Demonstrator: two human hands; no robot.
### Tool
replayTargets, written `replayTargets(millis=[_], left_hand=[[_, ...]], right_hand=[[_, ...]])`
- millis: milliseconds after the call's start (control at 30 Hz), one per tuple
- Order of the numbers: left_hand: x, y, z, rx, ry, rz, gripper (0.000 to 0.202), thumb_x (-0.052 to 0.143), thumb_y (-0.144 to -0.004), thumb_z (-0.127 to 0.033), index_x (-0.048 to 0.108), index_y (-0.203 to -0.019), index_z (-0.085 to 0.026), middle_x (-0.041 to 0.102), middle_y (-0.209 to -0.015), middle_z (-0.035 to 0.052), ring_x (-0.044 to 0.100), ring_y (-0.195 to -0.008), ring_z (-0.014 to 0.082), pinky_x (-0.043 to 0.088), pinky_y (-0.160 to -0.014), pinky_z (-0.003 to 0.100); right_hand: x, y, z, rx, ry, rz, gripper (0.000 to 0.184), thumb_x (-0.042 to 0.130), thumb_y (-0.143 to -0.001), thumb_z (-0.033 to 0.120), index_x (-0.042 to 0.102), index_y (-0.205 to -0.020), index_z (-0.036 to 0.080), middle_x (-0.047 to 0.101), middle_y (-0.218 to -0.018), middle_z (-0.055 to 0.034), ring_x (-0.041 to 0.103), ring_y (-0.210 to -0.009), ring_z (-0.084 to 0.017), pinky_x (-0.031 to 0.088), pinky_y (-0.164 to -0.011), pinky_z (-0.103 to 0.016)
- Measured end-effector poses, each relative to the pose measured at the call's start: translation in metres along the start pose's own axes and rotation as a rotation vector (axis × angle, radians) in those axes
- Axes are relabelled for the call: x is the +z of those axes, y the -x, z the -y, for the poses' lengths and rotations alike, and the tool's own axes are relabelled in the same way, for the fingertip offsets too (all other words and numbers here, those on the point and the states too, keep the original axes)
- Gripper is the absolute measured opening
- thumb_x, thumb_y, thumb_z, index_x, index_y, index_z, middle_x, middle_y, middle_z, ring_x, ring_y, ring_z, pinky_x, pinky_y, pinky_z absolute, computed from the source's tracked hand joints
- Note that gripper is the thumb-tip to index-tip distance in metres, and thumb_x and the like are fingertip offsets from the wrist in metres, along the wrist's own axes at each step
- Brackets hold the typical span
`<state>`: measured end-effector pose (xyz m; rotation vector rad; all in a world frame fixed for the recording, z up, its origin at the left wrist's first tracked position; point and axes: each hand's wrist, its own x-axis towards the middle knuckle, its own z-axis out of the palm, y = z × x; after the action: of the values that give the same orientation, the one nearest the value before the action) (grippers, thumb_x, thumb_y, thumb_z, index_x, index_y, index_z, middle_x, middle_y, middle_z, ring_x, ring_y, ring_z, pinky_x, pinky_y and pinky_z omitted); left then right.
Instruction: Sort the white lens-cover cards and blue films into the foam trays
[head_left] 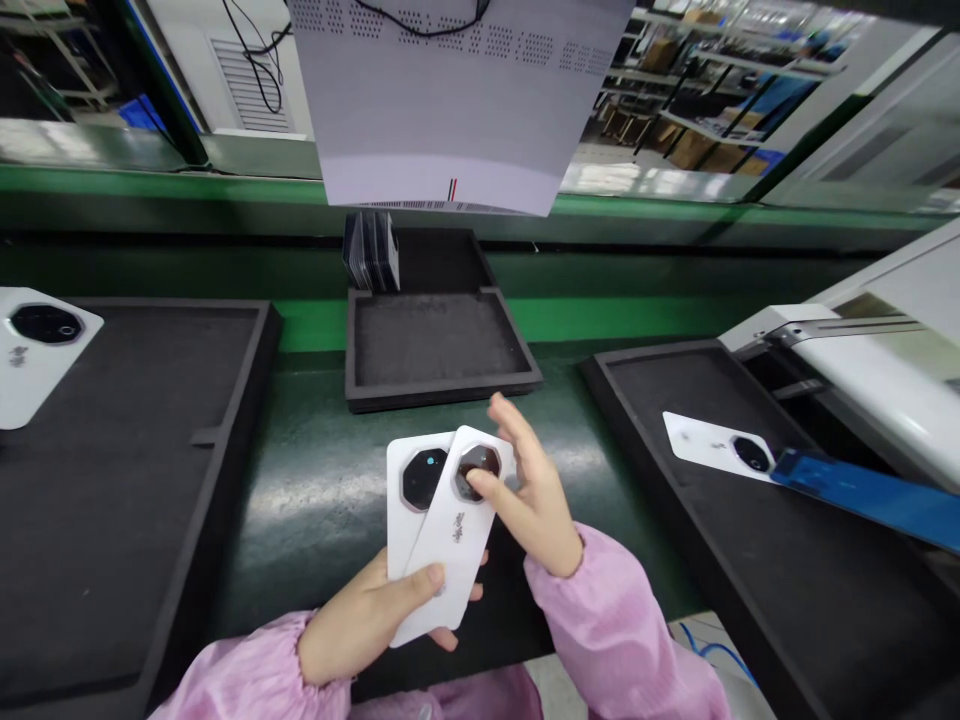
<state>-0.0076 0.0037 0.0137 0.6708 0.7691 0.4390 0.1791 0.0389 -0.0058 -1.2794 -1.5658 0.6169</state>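
Note:
Two white phone back covers overlap in a fan in front of me. The upper cover (454, 550) has an octagonal dark camera window and a small dark mark. Behind it, the lower cover (401, 535) shows its own dark window with a blue-green dot. My left hand (371, 610) grips both near the bottom, thumb on top and fingers underneath. At the upper right corner, my right hand (536, 490) has its thumb on the upper cover's camera window, with the index finger raised beyond the edge; its other fingers are partly hidden.
A black foam tray (442, 385) at the back holds a stack of dark thin pieces (371, 250). The left tray (135, 480) carries a white cover (34, 380). On the right tray (750, 560) lie another white cover (709, 440) and a blue strip (862, 495). A white panel (450, 120) hangs ahead.

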Motion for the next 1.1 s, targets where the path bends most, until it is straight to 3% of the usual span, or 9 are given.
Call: replayTargets(millis=[100, 267, 300, 367, 433, 500, 667, 833, 1100], left_hand=[[0.0, 0.001, -0.001, -0.003, -0.037, 0.012, 0.038, 0.056, -0.083, -0.03, 0.056, -0.117, -0.014, 0.058, -0.119, 0.0179, 0.059, -0.102, 0.0315, 0.055, -0.062, 0.032], [-0.005, 0.006, -0.012, 0.111, 0.115, -0.191, 0.033, 0.055, -0.083, -0.032, 0.065, -0.106, -0.01, 0.061, -0.119, 0.0185, 0.059, -0.102, 0.0361, 0.055, -0.067, 0.037], [-0.007, 0.008, -0.015, 0.153, 0.163, -0.258, 0.033, 0.053, -0.084, -0.033, 0.066, -0.103, -0.009, 0.062, -0.117, 0.0179, 0.06, -0.102, 0.036, 0.055, -0.071, 0.037], [-0.01, 0.01, -0.019, 0.218, 0.247, -0.339, 0.036, 0.05, -0.085, -0.036, 0.068, -0.099, -0.009, 0.065, -0.112, 0.0173, 0.062, -0.099, 0.0351, 0.054, -0.075, 0.038], [-0.011, 0.011, -0.02, 0.229, 0.288, -0.322, 0.04, 0.047, -0.086, -0.04, 0.068, -0.1, -0.009, 0.066, -0.11, 0.0178, 0.063, -0.094, 0.0359, 0.055, -0.068, 0.038], [-0.01, 0.01, -0.018, 0.183, 0.278, -0.258, 0.042, 0.047, -0.086, -0.042, 0.067, -0.101, -0.008, 0.064, -0.112, 0.0193, 0.062, -0.095, 0.0377, 0.055, -0.058, 0.037], [-0.003, 0.006, -0.01, 0.047, 0.132, -0.159, 0.043, 0.055, -0.081, -0.043, 0.064, -0.104, -0.008, 0.062, -0.112, 0.0209, 0.063, -0.091, 0.0339, 0.054, -0.057, 0.035], [-0.004, 0.003, -0.004, -0.051, -0.037, -0.091, 0.046, 0.052, -0.082, -0.047, 0.06, -0.108, -0.01, 0.063, -0.106, 0.0193, 0.061, -0.092, 0.0293, 0.052, -0.055, 0.03], [-0.004, 0.0, 0.005, -0.089, -0.477, -0.05, 0.048, 0.041, -0.085, -0.053, 0.06, -0.103, -0.013, 0.06, -0.099, 0.0143, 0.059, -0.087, 0.0244, 0.051, -0.057, 0.028]], right_hand=[[-0.01, -0.008, -0.012, 0.213, -0.253, 0.015, 0.023, 0.061, -0.079, 0.032, 0.06, -0.098, 0.019, 0.067, -0.094, -0.0062, 0.064, -0.084, -0.019, 0.053, -0.072, -0.033], [-0.035, -0.023, -0.032, 0.248, -0.443, -0.648, 0.02, 0.061, -0.078, 0.036, 0.058, -0.089, 0.019, 0.062, -0.075, 0.0007, 0.059, -0.065, -0.012, 0.048, -0.063, -0.026], [-0.037, -0.024, -0.034, 0.247, -0.431, -0.644, 0.02, 0.061, -0.078, 0.036, 0.058, -0.088, 0.019, 0.062, -0.074, 0.0009, 0.059, -0.064, -0.012, 0.047, -0.062, -0.026], [-0.031, -0.023, -0.034, 0.25, -0.313, -0.409, 0.02, 0.062, -0.077, 0.036, 0.059, -0.086, 0.019, 0.062, -0.072, 0.0006, 0.058, -0.062, -0.012, 0.046, -0.06, -0.026], [-0.015, -0.018, -0.031, 0.198, -0.104, -0.082, 0.017, 0.062, -0.078, 0.034, 0.062, -0.086, 0.019, 0.062, -0.074, -0.0011, 0.058, -0.065, -0.014, 0.047, -0.06, -0.027], [0.007, -0.011, -0.029, 0.077, 0.133, 0.103, 0.013, 0.061, -0.078, 0.03, 0.064, -0.085, 0.019, 0.061, -0.077, -0.0033, 0.058, -0.07, -0.017, 0.048, -0.065, -0.03], [0.032, -0.001, -0.025, -0.112, 0.45, 0.063, 0.015, 0.063, -0.076, 0.024, 0.067, -0.09, 0.02, 0.056, -0.089, -0.0093, 0.053, -0.084, -0.024, 0.049, -0.072, -0.042], [0.012, -0.003, -0.013, -0.138, 0.05, -0.152, 0.014, 0.059, -0.079, 0.017, 0.061, -0.092, 0.021, 0.053, -0.102, -0.0082, 0.054, -0.098, -0.022, 0.047, -0.085, -0.042], [0.003, -0.007, -0.007, 0.041, -0.226, 0.029, 0.012, 0.071, -0.07, 0.025, 0.062, -0.078, 0.021, 0.053, -0.083, -0.0021, 0.056, -0.081, -0.016, 0.048, -0.075, -0.033]])
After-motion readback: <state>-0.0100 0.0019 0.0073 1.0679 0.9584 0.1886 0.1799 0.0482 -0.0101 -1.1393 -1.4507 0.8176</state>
